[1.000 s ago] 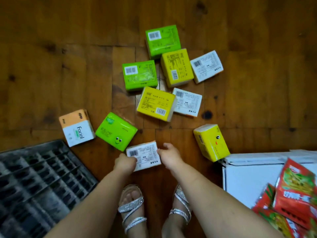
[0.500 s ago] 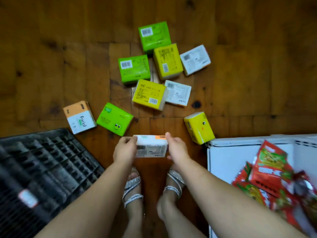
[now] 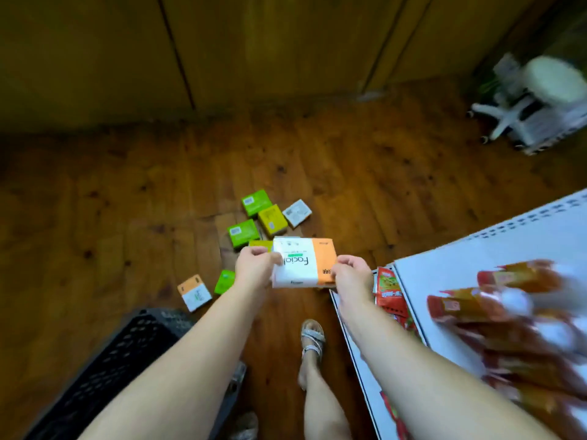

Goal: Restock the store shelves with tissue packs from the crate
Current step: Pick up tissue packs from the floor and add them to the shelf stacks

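Now we hold the orange-and-white "Facial" tissue pack (image 3: 305, 263) in the air, above the wooden floor (image 3: 95, 217) and just left of the near corner of the white shelf (image 3: 476, 258). Our left hand (image 3: 254, 265) pinches its white end with the thumb laid on the printed face. Our right hand (image 3: 351, 274) pinches the orange end with its fingers curled round the edge.

The pack looks soft, so we judge a light grip at the 2 ends is enough; squeezing harder would crease the wrapper. We would carry it level to the right and choose a bare stretch of shelf board, clear of the red snack packets (image 3: 389, 290) on the lower board and the blurred red bags (image 3: 508, 300) on the upper one. Setting it down flat with the label facing outward should suit a store shelf.

At least 6 more packs lie on the floor ahead, among them a green pack (image 3: 256, 202), a yellow pack (image 3: 271, 219) and a second orange-and-white pack (image 3: 194, 292). They sit near our sandalled foot (image 3: 313, 339), so we should step with care. The black crate (image 3: 104, 363) stands at our left, and we cannot tell what it holds.
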`<state>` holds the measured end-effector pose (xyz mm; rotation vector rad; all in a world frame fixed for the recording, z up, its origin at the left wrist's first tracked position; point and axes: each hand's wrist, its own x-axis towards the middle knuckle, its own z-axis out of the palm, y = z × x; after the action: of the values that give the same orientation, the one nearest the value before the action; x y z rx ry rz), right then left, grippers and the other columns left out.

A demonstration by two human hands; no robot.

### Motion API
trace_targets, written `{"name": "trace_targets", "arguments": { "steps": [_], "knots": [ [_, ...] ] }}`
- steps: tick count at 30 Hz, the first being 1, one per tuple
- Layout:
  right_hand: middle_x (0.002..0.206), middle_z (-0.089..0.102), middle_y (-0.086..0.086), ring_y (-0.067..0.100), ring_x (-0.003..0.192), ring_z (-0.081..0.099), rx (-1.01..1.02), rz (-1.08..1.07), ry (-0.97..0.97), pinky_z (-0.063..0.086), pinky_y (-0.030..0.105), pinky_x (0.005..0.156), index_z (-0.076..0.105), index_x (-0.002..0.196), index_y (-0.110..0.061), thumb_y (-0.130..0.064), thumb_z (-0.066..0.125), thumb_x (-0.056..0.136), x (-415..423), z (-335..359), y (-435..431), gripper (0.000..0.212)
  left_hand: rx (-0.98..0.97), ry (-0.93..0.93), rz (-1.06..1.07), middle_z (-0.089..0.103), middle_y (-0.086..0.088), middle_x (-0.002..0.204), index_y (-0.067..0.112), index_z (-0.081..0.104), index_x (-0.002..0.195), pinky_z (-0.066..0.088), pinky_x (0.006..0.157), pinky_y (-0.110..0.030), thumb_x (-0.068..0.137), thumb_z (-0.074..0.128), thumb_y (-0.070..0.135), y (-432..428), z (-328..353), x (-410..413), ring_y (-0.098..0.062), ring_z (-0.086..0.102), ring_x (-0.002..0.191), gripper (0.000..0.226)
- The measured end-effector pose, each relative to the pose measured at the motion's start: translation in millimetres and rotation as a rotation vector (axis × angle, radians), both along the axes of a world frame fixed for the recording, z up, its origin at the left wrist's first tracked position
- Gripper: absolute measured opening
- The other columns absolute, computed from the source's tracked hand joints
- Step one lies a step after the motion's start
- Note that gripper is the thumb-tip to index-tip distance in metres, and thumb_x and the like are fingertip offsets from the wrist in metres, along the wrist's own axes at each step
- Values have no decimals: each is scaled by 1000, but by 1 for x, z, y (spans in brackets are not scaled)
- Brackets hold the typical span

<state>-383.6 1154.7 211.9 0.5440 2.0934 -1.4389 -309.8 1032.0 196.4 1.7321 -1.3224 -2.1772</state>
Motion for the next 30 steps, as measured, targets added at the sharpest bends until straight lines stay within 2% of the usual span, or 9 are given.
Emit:
{"name": "trace_targets", "arguments": {
  "steps": [5, 8, 10, 13, 15, 18, 23, 26, 30],
  "knots": [
    [78, 58, 6, 18, 67, 54, -244, -187, 137, 42, 26, 55, 53, 78, -16, 5, 50, 78, 38, 112, 49, 21, -13, 236, -185, 58, -17, 115, 16, 42, 123, 44, 62, -28, 49, 54, 7, 35, 126, 25, -30, 58, 84, 76],
    [85, 63, 14, 24, 72, 57, -366, -274, 189, 46, 34, 66, 54, 79, -16, -1, 62, 68, 59, 163, 82, 21, -99, 334, -437, 62, -13, 109, 29, 44, 123, 47, 60, -32, 70, 49, -7, 55, 183, 32, -29, 62, 81, 64],
    [75, 61, 13, 24, 65, 55, -453, -334, 258, 45, 31, 61, 53, 77, -14, 7, 60, 71, 68, 205, 114, 23, -141, 411, -647, 65, -9, 93, 28, 52, 112, 44, 60, -29, 74, 44, -11, 74, 226, 29, -23, 61, 70, 55],
    [54, 57, 4, 18, 50, 49, -563, -381, 389, 38, 19, 49, 54, 75, -12, 8, 59, 68, 80, 271, 165, 22, -175, 487, -881, 60, -5, 73, 20, 64, 85, 38, 58, -26, 75, 53, 9, 111, 288, 23, -21, 54, 65, 18],
    [47, 57, 0, 13, 45, 51, -580, -407, 490, 39, 18, 48, 56, 75, -11, 7, 58, 70, 89, 304, 201, 19, -219, 516, -969, 61, -6, 74, 18, 65, 77, 43, 60, -27, 78, 61, 21, 142, 322, 18, -23, 56, 71, 5],
    [52, 62, 0, 13, 49, 57, -606, -423, 586, 44, 21, 52, 58, 74, -10, 11, 52, 77, 108, 341, 254, 21, -214, 616, -1103, 67, -12, 91, 19, 63, 84, 50, 78, -35, 85, 62, 16, 201, 360, 16, -26, 64, 82, 3],
    [54, 65, -1, 10, 48, 61, -594, -476, 663, 50, 22, 56, 58, 78, -9, 10, 56, 80, 149, 377, 349, 19, -73, 733, -1415, 67, -16, 101, 28, 55, 108, 49, 90, -45, 74, 65, 4, 310, 394, 27, -35, 65, 95, 43],
    [61, 65, -1, 14, 56, 62, -579, -557, 703, 51, 28, 63, 57, 82, -14, 1, 60, 82, 177, 386, 408, 15, -15, 802, -1432, 61, -17, 97, 35, 57, 105, 49, 77, -40, 70, 59, 3, 380, 403, 43, -36, 62, 91, 48],
    [88, 66, 5, 22, 75, 63, -492, -590, 650, 51, 34, 66, 53, 107, -20, -8, 61, 85, 221, 386, 488, 26, 33, 838, -1278, 63, -14, 92, 20, 53, 99, 54, 66, -36, 82, 56, -2, 468, 403, 68, -31, 63, 79, 28]
  ]
}}
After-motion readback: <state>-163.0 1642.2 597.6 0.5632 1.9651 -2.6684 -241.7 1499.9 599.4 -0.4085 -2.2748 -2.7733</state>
